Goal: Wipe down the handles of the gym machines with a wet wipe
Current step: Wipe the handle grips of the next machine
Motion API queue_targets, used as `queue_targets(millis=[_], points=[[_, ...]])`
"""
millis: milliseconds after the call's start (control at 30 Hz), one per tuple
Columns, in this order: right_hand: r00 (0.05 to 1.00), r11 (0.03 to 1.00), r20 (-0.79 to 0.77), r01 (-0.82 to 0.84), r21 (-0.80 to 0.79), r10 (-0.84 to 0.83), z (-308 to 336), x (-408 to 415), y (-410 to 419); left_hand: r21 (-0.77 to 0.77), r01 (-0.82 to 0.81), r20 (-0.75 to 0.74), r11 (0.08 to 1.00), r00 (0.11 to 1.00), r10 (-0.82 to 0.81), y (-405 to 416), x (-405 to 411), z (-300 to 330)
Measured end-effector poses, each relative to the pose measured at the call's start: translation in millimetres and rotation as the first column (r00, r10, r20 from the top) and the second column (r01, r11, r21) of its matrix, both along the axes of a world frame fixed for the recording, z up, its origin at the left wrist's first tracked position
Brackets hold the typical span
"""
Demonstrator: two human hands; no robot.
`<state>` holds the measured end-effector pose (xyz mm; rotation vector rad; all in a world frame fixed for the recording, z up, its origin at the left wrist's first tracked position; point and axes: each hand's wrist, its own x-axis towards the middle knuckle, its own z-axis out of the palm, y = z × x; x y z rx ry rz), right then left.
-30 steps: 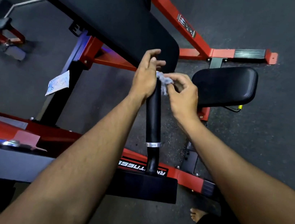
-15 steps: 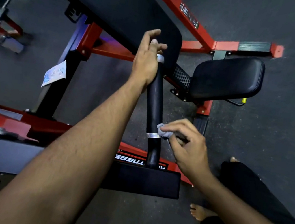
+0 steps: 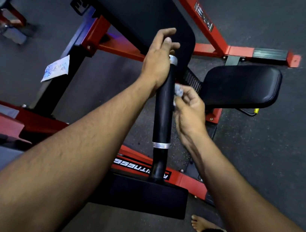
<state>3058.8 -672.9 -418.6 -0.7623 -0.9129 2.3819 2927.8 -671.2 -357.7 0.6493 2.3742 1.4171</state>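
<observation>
Fingers of my right hand (image 3: pixel 189 111) pinch a small grey wet wipe (image 3: pixel 178 92) against the right side of the black handle (image 3: pixel 165 105), about midway up its grip. My left hand (image 3: pixel 158 61) rests against the handle's upper left side, fingers loosely extended past the silver end cap (image 3: pixel 172 59), gripping nothing. Just behind the handle stands the long black back pad (image 3: pixel 135 9); the black seat pad (image 3: pixel 241 85) lies close to my right knuckles. Below, a silver collar (image 3: pixel 161 145) rings the handle above a black block (image 3: pixel 146 196). Red frame rails (image 3: pixel 207 19) cross the dark floor (image 3: pixel 279 163), which lies bare on the right. My bare foot (image 3: pixel 200 223) stands near the block.
</observation>
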Motion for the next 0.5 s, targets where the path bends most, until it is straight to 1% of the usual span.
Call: queue_targets(millis=[67, 100, 133, 200, 267, 333, 433, 500], points=[[0.994, 0.991, 0.028, -0.11, 0.075, 0.109, -11, 30, -13, 0.008, 0.0, 0.007, 1.0, 1.0, 0.0, 1, -1, 0], [0.987, 0.983, 0.032, -0.162, 0.087, 0.16, -15, 45, -19, 0.01, -0.003, 0.01, 1.0, 1.0, 0.003, 2, -1, -2], [0.979, 0.976, 0.031, -0.201, 0.077, 0.199, -18, 59, -23, 0.01, -0.005, 0.009, 1.0, 1.0, 0.005, 1, -2, -2], [0.975, 0.975, 0.028, -0.222, 0.008, 0.222, -17, 74, -29, 0.008, -0.006, 0.007, 1.0, 1.0, 0.006, 1, -3, -2], [0.982, 0.982, 0.05, -0.181, -0.062, 0.184, -13, 67, -28, -0.008, -0.006, 0.013, 1.0, 1.0, 0.007, 3, -2, 0], [0.992, 0.991, 0.064, -0.107, -0.082, 0.113, -4, 44, -19, 0.001, -0.015, 0.01, 1.0, 1.0, 0.015, 3, -1, -1], [1.0, 0.993, 0.013, -0.005, -0.115, 0.006, 13, -3, 9, 0.016, -0.012, 0.01, 1.0, 1.0, 0.012, 2, -3, -3], [0.999, 0.978, -0.017, 0.035, -0.203, -0.04, 22, -28, 23, 0.021, -0.006, 0.013, 1.0, 1.0, 0.005, 3, -3, -3]])
